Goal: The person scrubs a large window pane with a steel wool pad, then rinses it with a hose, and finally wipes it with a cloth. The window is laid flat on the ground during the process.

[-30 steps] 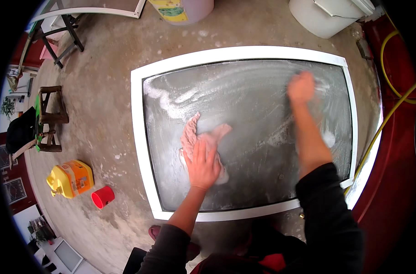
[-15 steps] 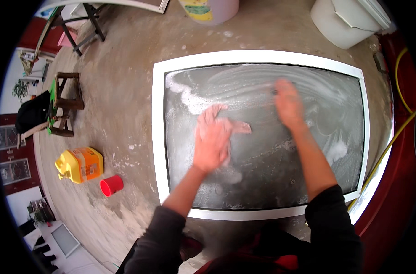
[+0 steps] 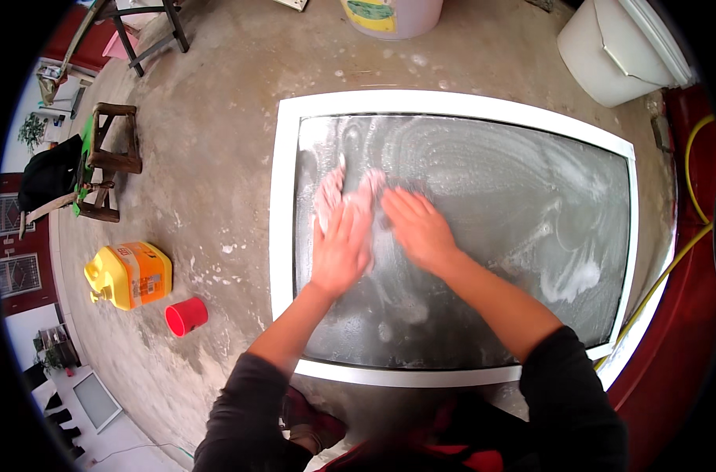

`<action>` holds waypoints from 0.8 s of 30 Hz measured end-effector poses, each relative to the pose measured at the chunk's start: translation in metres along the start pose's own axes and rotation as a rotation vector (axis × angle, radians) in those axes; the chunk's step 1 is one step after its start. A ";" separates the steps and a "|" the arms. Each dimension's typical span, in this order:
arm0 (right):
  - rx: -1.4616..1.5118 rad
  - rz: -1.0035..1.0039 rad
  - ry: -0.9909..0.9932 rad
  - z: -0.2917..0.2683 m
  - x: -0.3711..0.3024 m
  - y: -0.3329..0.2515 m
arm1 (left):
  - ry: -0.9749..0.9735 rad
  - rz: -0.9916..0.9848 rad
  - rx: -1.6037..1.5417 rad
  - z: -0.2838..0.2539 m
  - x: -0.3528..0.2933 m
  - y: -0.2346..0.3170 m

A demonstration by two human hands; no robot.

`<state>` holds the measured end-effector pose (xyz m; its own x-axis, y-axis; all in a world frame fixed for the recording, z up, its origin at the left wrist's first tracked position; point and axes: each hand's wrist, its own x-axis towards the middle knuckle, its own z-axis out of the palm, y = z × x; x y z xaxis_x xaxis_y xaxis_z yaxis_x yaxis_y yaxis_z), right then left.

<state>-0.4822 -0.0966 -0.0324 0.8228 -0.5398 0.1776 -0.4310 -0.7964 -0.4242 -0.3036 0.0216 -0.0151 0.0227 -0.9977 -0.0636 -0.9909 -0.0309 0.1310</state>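
A white-framed glass panel (image 3: 531,236) lies flat on the floor before me, its surface streaked with suds. My left hand (image 3: 344,248) presses a wet pink cloth (image 3: 332,191) against the left part of the glass; the cloth bunches out beyond the fingertips. Close beside it, my right hand (image 3: 421,230) lies on the glass with its fingers stretched out toward the cloth. Something dark shows by the right fingertips, too blurred to make out.
On the floor to the left stand a yellow jug (image 3: 130,275) and a red cup (image 3: 186,316). Further off is a wooden stool (image 3: 115,161). Buckets stand beyond the panel, a white one (image 3: 609,59) at far right. A yellow hose (image 3: 660,277) runs along the right side.
My right hand has swept left and nearer, from the far middle of the glass to beside my left hand. The left hand and cloth have shifted slightly left. A thick suds streak at far left is smeared away.
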 end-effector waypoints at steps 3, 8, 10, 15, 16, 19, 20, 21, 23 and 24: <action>-0.068 -0.106 0.069 0.003 0.010 0.017 | -0.003 0.156 0.012 -0.003 0.011 -0.023; -0.072 0.108 0.172 0.020 0.111 0.036 | 0.134 -0.210 0.061 0.001 0.142 -0.049; -0.119 0.160 0.180 0.028 0.116 0.036 | 0.114 -0.251 0.044 0.005 0.143 -0.029; -0.053 -0.101 -0.002 0.005 -0.036 -0.033 | -0.093 0.023 0.012 -0.014 -0.029 0.005; -0.010 -0.141 -0.082 -0.004 -0.055 -0.040 | -0.136 0.102 -0.001 -0.018 -0.033 0.002; -0.085 -0.247 -0.036 0.006 -0.029 -0.013 | -0.182 0.216 0.024 -0.014 -0.028 -0.012; -0.073 -0.159 0.058 0.013 -0.001 -0.002 | -0.138 0.168 0.087 -0.009 0.004 -0.027; -0.071 -0.065 0.156 0.020 0.034 0.009 | -0.027 0.109 0.096 -0.005 0.040 -0.041; -0.081 0.066 0.228 0.023 0.095 0.014 | 0.116 -0.036 0.124 -0.007 0.103 -0.058; -0.099 0.121 0.231 0.027 0.106 0.013 | 0.088 -0.126 0.115 -0.010 0.129 -0.057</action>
<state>-0.3909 -0.1564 -0.0426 0.6619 -0.6712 0.3339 -0.5641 -0.7393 -0.3678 -0.2431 -0.1063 -0.0210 0.1543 -0.9879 0.0155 -0.9880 -0.1541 0.0136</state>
